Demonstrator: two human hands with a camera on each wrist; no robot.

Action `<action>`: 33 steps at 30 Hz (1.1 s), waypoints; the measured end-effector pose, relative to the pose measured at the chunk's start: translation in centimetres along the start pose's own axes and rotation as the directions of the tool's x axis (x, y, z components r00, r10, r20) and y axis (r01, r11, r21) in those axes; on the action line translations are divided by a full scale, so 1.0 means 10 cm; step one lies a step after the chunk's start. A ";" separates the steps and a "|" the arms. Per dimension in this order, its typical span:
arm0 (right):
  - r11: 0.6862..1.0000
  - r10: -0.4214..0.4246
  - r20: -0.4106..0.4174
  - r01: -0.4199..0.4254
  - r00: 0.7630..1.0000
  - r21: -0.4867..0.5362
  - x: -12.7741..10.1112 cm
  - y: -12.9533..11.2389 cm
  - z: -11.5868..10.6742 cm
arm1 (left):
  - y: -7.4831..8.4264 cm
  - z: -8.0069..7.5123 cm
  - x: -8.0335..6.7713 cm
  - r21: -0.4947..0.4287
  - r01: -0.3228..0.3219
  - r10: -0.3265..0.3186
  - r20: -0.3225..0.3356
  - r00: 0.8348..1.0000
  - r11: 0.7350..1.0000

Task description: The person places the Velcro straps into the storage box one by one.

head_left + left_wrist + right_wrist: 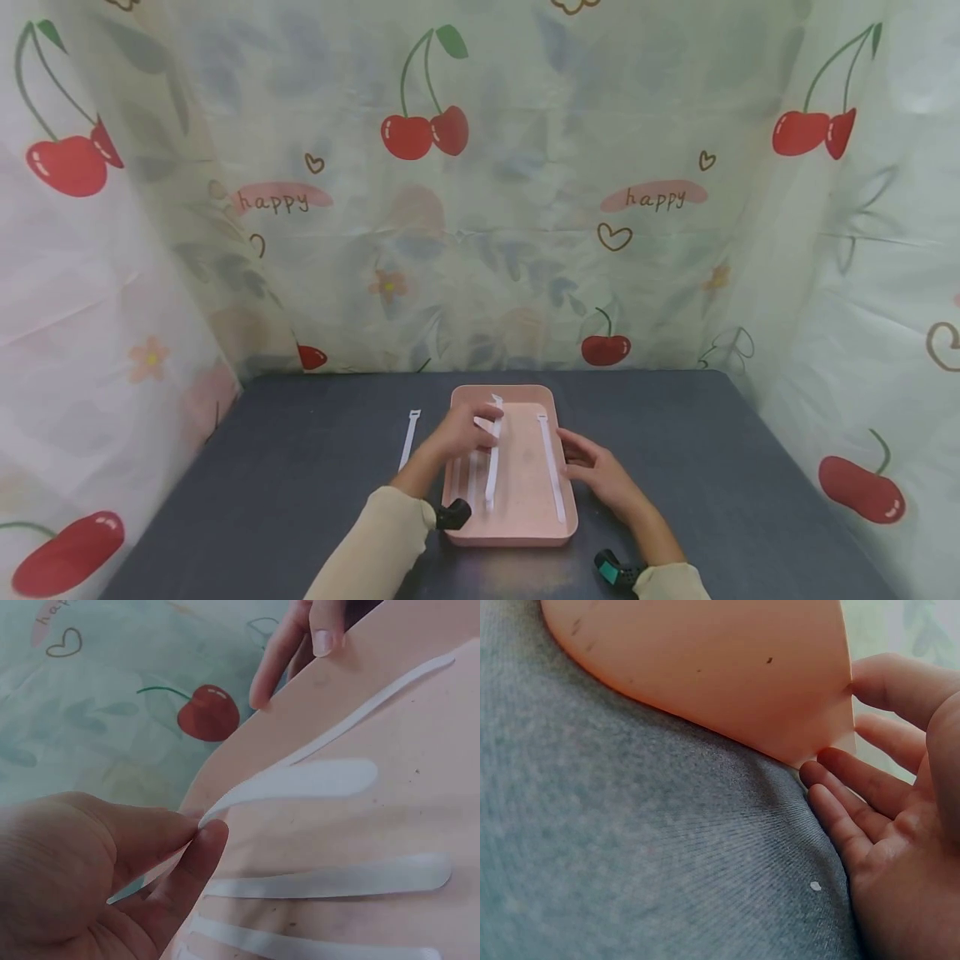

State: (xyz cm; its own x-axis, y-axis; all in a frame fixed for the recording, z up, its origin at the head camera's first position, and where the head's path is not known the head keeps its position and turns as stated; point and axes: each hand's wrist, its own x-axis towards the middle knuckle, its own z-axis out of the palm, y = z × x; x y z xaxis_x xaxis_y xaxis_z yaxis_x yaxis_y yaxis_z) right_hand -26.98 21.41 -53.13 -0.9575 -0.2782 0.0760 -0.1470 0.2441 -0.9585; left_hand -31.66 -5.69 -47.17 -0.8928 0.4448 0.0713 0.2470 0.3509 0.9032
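Observation:
A pink tray [525,533] lies on the dark table, its long side running away from me. Over its left half, my left hand [467,429] pinches a white cable strap [300,782] between thumb and fingertip. The strap's free end reaches toward the near side, above the tray floor. Another white strap [551,471] lies along the tray's right side. Further straps [337,877] lie roughly side by side at the left of the tray. My right hand [603,475] rests its loosely extended fingertips [836,759] against the tray's right wall.
One more white strap [408,437] with a slotted head lies on the table [322,467] just left of the tray, partly hidden by my left forearm. A patterned cloth [480,208] with cherries hangs behind the table and along both sides.

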 end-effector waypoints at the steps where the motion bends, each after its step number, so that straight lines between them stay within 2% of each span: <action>1: 1.000 0.001 0.000 -0.001 1.000 -0.002 0.00 0.00 0.00 | 0.00 0.02 0.01 0.009 0.014 -0.014 -0.006 1.000 1.000; 7: 1.000 0.008 -0.004 -0.008 1.000 -0.003 -0.01 0.00 0.00 | -0.01 0.16 0.05 0.015 0.082 -0.081 -0.040 0.996 0.997; 15: 1.000 0.010 -0.002 -0.010 1.000 -0.012 0.00 -0.02 0.00 | -0.04 0.35 0.08 -0.022 0.096 -0.097 -0.044 0.994 0.995; 23: 1.000 0.011 0.015 -0.011 1.000 -0.009 0.00 -0.02 0.00 | -0.02 0.49 0.12 0.126 0.102 -0.092 -0.084 0.992 0.987; 29: 1.000 0.006 0.010 -0.006 1.000 -0.004 -0.01 -0.02 0.00 | -0.03 0.55 0.15 0.137 0.135 -0.118 -0.127 0.985 0.981; 33: 1.000 0.002 0.002 -0.002 1.000 -0.012 0.00 0.00 0.00 | -0.02 0.58 0.16 0.181 0.137 -0.112 -0.144 0.983 0.974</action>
State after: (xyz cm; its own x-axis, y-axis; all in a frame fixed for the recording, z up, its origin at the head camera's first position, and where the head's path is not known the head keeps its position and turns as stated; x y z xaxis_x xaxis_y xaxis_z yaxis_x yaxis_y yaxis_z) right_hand -26.95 21.45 -53.08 -0.9574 -0.2792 0.0736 -0.1480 0.2557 -0.9554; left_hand -30.93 -0.26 -49.73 -0.9598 0.2792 0.0303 0.1862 0.5519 0.8129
